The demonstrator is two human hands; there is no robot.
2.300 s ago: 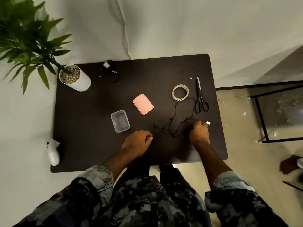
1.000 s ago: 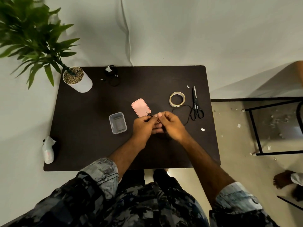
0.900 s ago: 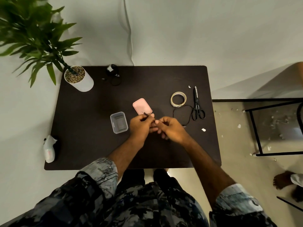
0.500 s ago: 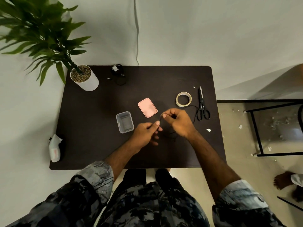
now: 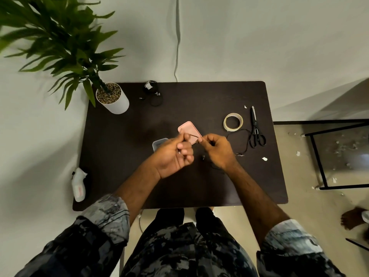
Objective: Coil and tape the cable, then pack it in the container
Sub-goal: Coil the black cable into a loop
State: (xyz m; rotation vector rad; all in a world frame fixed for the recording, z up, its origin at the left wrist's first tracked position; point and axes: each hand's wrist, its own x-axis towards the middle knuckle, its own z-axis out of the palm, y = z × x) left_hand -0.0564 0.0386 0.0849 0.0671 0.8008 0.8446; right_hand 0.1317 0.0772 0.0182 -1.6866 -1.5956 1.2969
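A thin black cable (image 5: 245, 136) trails across the dark table (image 5: 123, 148) from the scissors toward my hands. My left hand (image 5: 173, 154) and my right hand (image 5: 217, 150) are raised over the table's middle, and each pinches the cable; a short taut stretch runs between them. The small clear container (image 5: 158, 142) lies mostly hidden behind my left hand. Its pink lid (image 5: 188, 131) rests just beyond my fingers. A roll of tape (image 5: 233, 122) lies to the right of the lid.
Black scissors (image 5: 256, 130) lie at the table's right side beside the tape. A potted plant (image 5: 112, 97) stands at the far left corner, another black cable bundle (image 5: 152, 93) near the far edge, and a white device (image 5: 78, 184) at the left edge. Paper scraps dot the right side.
Both hands left the table and picked up the cable. They came together over the middle, then drew slightly apart, stretching a short length between them. The view shifted a little.
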